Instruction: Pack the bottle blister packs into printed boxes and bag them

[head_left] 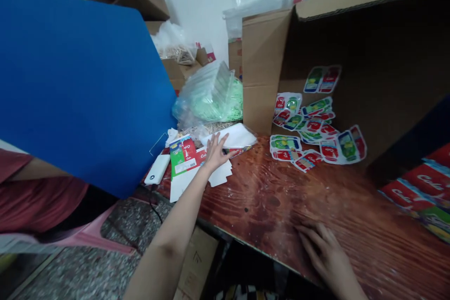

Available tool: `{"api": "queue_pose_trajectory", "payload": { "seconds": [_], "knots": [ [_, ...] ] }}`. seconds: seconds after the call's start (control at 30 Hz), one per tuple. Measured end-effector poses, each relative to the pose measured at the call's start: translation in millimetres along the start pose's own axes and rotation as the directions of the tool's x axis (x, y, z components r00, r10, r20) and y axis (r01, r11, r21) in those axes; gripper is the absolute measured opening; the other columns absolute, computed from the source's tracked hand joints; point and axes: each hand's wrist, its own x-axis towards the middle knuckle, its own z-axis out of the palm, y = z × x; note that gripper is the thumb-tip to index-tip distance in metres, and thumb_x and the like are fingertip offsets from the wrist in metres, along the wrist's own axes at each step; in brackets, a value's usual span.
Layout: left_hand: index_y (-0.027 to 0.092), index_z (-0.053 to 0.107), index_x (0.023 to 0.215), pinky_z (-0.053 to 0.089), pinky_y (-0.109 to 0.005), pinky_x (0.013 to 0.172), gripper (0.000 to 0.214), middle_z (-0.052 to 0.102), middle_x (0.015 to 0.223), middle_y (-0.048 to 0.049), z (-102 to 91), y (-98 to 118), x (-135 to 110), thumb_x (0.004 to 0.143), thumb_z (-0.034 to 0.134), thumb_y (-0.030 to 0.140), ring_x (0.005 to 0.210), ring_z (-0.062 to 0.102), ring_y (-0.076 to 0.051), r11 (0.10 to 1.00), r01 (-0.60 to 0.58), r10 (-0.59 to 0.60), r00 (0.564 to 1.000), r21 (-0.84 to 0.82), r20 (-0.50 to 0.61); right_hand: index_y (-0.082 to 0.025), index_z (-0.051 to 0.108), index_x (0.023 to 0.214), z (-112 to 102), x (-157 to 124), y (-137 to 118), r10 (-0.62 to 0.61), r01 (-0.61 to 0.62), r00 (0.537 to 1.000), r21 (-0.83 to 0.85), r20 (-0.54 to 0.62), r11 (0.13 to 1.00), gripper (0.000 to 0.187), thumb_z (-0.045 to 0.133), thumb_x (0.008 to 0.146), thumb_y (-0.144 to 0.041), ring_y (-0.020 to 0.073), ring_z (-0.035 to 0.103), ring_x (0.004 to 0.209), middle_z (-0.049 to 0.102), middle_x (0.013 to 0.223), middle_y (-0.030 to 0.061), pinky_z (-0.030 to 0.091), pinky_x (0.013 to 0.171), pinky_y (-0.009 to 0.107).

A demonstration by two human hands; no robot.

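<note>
My left hand (215, 153) is stretched over the back of the table, fingers spread. Its fingertips touch or hover at a stack of white sheets (234, 137) in clear plastic; I cannot tell which. Below and beside the palm lie flat printed cartons (184, 155) in red, green and white. My right hand (326, 255) rests on the wooden tabletop near its front edge, fingers loosely extended, with nothing seen in it. Several packs with red and green can pictures (314, 126) lie in and before the cardboard box (265, 72).
A blue panel (77, 84) rises at the left, with a seated person's sleeve (42, 201) behind it. Beside the cartons lies a white power bank (157, 169) with a cable. Clear plastic trays (211, 91) stand at the back. Red Cola boxes (422, 183) are stacked at right.
</note>
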Motion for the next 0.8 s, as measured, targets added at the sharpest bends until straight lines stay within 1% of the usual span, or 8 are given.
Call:
{"api": "queue_pose_trajectory", "payload": {
  "seconds": [0.07, 0.1, 0.13, 0.2, 0.27, 0.4, 0.6, 0.8],
  "knots": [
    [0.022, 0.039, 0.140, 0.025, -0.050, 0.109, 0.059, 0.034, 0.148, -0.0166, -16.2, -19, -23, 0.087, 0.051, 0.045, 0.139, 0.025, -0.033, 0.940, 0.336, -0.331, 0.940, 0.053, -0.087, -0.024, 0.068, 0.103, 1, 0, 1, -0.009, 0.009, 1.000, -0.007, -0.006, 1.000, 0.024, 0.051, 0.090, -0.034, 0.0236, 0.060, 0.093, 0.061, 0.102, 0.0089, 0.053, 0.079, 0.038],
    [0.021, 0.041, 0.138, 0.029, -0.051, 0.106, 0.057, 0.038, 0.145, -0.0179, -24.4, -30, -36, 0.086, 0.050, 0.045, 0.137, 0.031, -0.034, 0.817, 0.571, -0.561, 0.819, 0.073, -0.124, -0.024, 0.068, 0.102, 1, 1, 1, -0.013, 0.013, 1.000, -0.011, -0.008, 1.000, 0.024, 0.051, 0.090, -0.034, 0.0237, 0.060, 0.093, 0.061, 0.102, 0.0089, 0.053, 0.079, 0.038],
    [0.013, 0.040, 0.137, 0.034, -0.057, 0.099, 0.061, 0.040, 0.140, -0.0264, -31.9, -43, -49, 0.085, 0.050, 0.044, 0.132, 0.036, -0.041, 0.721, 0.688, -0.675, 0.724, 0.079, -0.141, -0.024, 0.068, 0.102, 1, 1, 0, -0.013, 0.013, 1.000, -0.013, -0.009, 1.000, 0.024, 0.050, 0.090, -0.034, 0.0238, 0.060, 0.093, 0.061, 0.102, 0.0089, 0.053, 0.079, 0.039],
    [0.006, 0.042, 0.132, 0.040, -0.061, 0.088, 0.065, 0.047, 0.129, -0.0338, -43.4, -67, -74, 0.081, 0.055, 0.044, 0.121, 0.046, -0.047, 0.604, 0.792, -0.782, 0.610, 0.083, -0.125, -0.024, 0.069, 0.101, 1, 2, 0, -0.008, 0.008, 1.000, -0.012, -0.001, 1.000, 0.024, 0.050, 0.090, -0.035, 0.0240, 0.060, 0.094, 0.061, 0.103, 0.0089, 0.052, 0.081, 0.039],
    [0.006, 0.047, 0.126, 0.043, -0.058, 0.084, 0.068, 0.052, 0.125, -0.0341, -49.9, -87, -93, 0.075, 0.062, 0.048, 0.116, 0.051, -0.047, 0.541, 0.837, -0.834, 0.547, 0.079, -0.072, -0.024, 0.069, 0.100, 1, 3, 1, -0.010, 0.010, 1.000, -0.005, 0.006, 1.000, 0.024, 0.050, 0.090, -0.035, 0.0242, 0.060, 0.095, 0.061, 0.103, 0.0089, 0.052, 0.081, 0.040],
    [0.010, 0.060, 0.107, 0.048, -0.049, 0.082, 0.065, 0.062, 0.115, -0.0285, -55.1, -113, -108, 0.064, 0.069, 0.057, 0.108, 0.059, -0.044, 0.488, 0.872, -0.872, 0.486, 0.029, 0.053, -0.023, 0.069, 0.101, 3, 2, 4, -0.012, 0.012, 1.000, 0.003, 0.009, 1.000, 0.025, 0.050, 0.090, -0.036, 0.0244, 0.060, 0.094, 0.060, 0.103, 0.0092, 0.051, 0.082, 0.041],
    [0.011, 0.065, 0.091, 0.050, -0.044, 0.078, 0.050, 0.069, 0.101, -0.0233, -65.1, -124, -102, 0.057, 0.078, 0.044, 0.100, 0.064, -0.039, 0.420, 0.898, -0.898, 0.432, -0.131, 0.084, -0.023, 0.069, 0.101, 3, 2, 2, -0.006, 0.006, 1.000, 0.011, 0.007, 1.000, 0.026, 0.050, 0.090, -0.037, 0.0242, 0.059, 0.094, 0.060, 0.102, 0.0092, 0.051, 0.082, 0.040],
    [0.013, 0.064, 0.091, 0.055, -0.036, 0.065, 0.029, 0.072, 0.080, -0.0103, -106.1, -102, -90, 0.067, 0.070, 0.028, 0.079, 0.070, -0.027, 0.420, 0.790, -0.868, 0.493, -0.446, 0.055, -0.024, 0.069, 0.098, 2, 2, 4, -0.012, 0.012, 1.000, 0.009, -0.004, 1.000, 0.025, 0.050, 0.090, -0.038, 0.0243, 0.060, 0.094, 0.061, 0.102, 0.0088, 0.052, 0.082, 0.040]
  ]
}}
